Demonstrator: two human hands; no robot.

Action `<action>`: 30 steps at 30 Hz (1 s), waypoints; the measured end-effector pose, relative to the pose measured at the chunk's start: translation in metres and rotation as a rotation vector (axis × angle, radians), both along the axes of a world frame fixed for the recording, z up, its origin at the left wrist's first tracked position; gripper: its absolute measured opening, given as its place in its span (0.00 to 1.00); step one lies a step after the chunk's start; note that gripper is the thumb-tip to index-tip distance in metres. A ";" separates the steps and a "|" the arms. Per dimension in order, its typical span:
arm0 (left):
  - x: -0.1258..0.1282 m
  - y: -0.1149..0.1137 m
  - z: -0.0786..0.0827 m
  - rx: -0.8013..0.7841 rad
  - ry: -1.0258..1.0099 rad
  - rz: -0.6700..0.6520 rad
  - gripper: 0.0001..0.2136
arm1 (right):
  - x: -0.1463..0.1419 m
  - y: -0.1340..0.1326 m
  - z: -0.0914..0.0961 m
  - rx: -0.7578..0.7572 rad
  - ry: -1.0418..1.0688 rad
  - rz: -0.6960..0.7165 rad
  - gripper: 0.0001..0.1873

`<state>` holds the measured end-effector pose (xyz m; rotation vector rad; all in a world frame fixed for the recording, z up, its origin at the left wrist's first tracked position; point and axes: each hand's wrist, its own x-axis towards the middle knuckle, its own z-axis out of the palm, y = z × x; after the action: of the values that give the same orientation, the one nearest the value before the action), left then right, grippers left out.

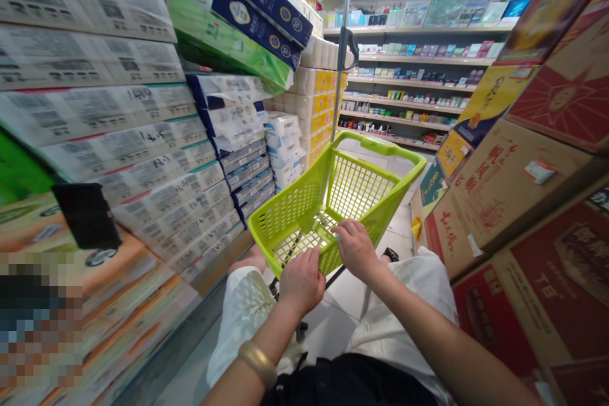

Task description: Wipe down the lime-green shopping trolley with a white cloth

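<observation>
A lime-green plastic shopping cart (pixel 364 193) with perforated sides stands in the aisle in front of me, between my white-clad legs. My left hand (pixel 303 280), with a gold-coloured bangle on its wrist, is closed over the cart's near rim. Just to the right, my right hand (pixel 353 248) has its fingers curled over the same near edge, with its palm side hidden. The cart's grid floor shows past my fingers, and its looped handle (pixel 380 144) is at the far end.
Stacked tissue packs (pixel 162 133) line the left side, with tilted dark-blue packs (pixel 261 6) on top. Cardboard cartons (pixel 504 184) rise close on the right. Beyond a glass pane with a dark handle (pixel 348 51) are shelves of small goods (pixel 409 79).
</observation>
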<state>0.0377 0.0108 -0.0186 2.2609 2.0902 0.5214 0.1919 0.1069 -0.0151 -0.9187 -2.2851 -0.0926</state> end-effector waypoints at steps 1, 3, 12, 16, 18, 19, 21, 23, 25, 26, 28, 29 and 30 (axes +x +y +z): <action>0.000 0.000 0.000 -0.006 0.002 -0.001 0.21 | -0.005 -0.007 -0.003 0.005 -0.001 0.034 0.19; -0.001 0.000 0.001 -0.018 0.008 -0.001 0.20 | -0.013 -0.017 -0.007 0.014 -0.017 0.100 0.19; -0.003 -0.002 0.000 -0.002 -0.005 0.001 0.22 | 0.012 0.019 0.007 0.020 -0.025 -0.020 0.16; -0.001 -0.001 0.000 -0.002 0.006 0.000 0.22 | -0.002 -0.001 -0.002 0.042 0.017 -0.007 0.18; -0.001 -0.001 0.000 -0.010 0.016 -0.003 0.22 | -0.011 -0.014 -0.006 0.052 -0.012 0.071 0.19; -0.002 -0.001 0.000 -0.013 0.018 -0.005 0.22 | -0.014 -0.018 -0.006 0.052 -0.036 0.108 0.18; -0.004 -0.001 0.000 -0.019 0.017 -0.010 0.22 | -0.011 -0.015 -0.004 0.050 -0.081 0.146 0.17; -0.005 -0.002 0.000 -0.020 0.009 -0.012 0.22 | -0.003 -0.003 0.001 0.049 -0.097 0.114 0.16; -0.005 -0.002 0.000 -0.018 0.004 -0.006 0.22 | 0.007 0.011 0.005 0.039 -0.088 0.030 0.15; -0.005 -0.002 0.000 -0.016 0.002 -0.001 0.22 | 0.009 0.015 0.006 0.031 -0.073 -0.017 0.16; -0.003 -0.002 0.000 -0.013 0.001 0.007 0.22 | 0.008 0.016 0.006 0.015 -0.041 -0.076 0.16; -0.002 -0.002 0.000 -0.013 0.001 0.009 0.22 | 0.005 0.012 0.004 0.012 -0.029 -0.075 0.16; -0.001 -0.002 0.000 -0.015 0.002 0.012 0.22 | 0.000 0.007 0.002 0.013 -0.023 -0.055 0.16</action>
<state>0.0369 0.0092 -0.0184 2.2435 2.1020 0.5029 0.1916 0.1138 -0.0130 -0.9790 -2.2782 -0.1429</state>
